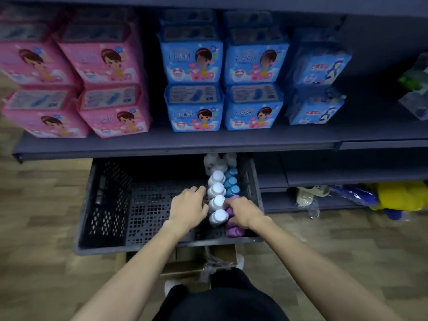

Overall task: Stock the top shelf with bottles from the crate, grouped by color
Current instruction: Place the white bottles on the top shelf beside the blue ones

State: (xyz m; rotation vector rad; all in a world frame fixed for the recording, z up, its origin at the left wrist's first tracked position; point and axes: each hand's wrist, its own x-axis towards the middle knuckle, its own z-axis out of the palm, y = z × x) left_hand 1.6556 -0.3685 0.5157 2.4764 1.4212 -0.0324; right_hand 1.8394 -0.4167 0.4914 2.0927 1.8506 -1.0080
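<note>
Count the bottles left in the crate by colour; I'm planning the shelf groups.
White bottles: 4 plain, more blurred behind
Blue bottles: 3
Purple bottles: at least 2, the right hand covers part
Total: at least 9 in the crate

The far end of the crate (108, 205) is hidden under the shelf board (176, 144), and the white bottles (217, 162) there are only half visible. The right hand (245, 213) covers most of the purple bottles (234, 231), so its grip cannot be judged. The fingers (196, 189) of the left hand (188, 208) are blurred. The green pack (416, 82) is cut by the right edge.
</note>
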